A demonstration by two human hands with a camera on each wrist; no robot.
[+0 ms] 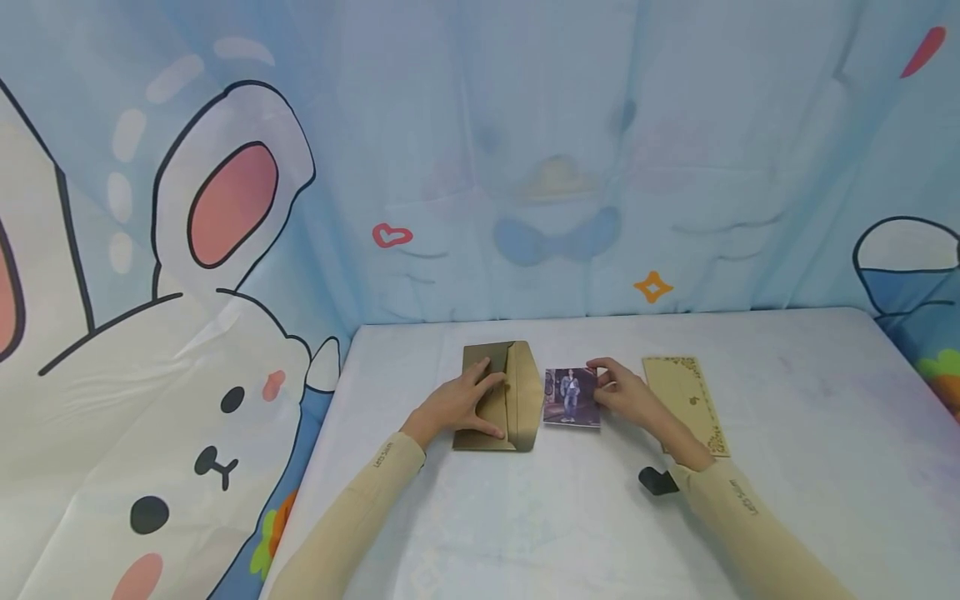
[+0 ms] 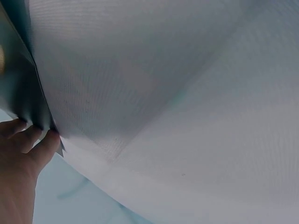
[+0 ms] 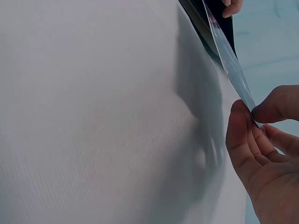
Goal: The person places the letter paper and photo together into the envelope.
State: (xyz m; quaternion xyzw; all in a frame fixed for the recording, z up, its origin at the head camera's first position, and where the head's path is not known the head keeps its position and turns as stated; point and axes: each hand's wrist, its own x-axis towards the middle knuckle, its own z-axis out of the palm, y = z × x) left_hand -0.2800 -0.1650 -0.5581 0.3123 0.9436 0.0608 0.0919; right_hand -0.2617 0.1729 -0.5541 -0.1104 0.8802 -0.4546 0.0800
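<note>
A gold-brown envelope (image 1: 491, 412) lies on the white table with its flap (image 1: 529, 396) folded out to the right. My left hand (image 1: 465, 404) rests on it with the fingers spread, pressing near the opening. In the left wrist view the fingertips of this hand (image 2: 28, 154) touch the dark-looking envelope (image 2: 23, 84). Just right of the flap, my right hand (image 1: 628, 396) pinches the right edge of a photo (image 1: 570, 398) of a standing figure. The right wrist view shows the thumb and fingers of this hand (image 3: 261, 158) holding the photo (image 3: 233, 70) tilted, its far end overlapping the envelope.
A tan card (image 1: 686, 400) with a dark ornamental border lies to the right, partly behind my right forearm. A small black object (image 1: 657, 481) shows beside my right cuff. A blue printed curtain (image 1: 555, 283) hangs behind the table (image 1: 480, 533); a rabbit print (image 1: 225, 417) is at left.
</note>
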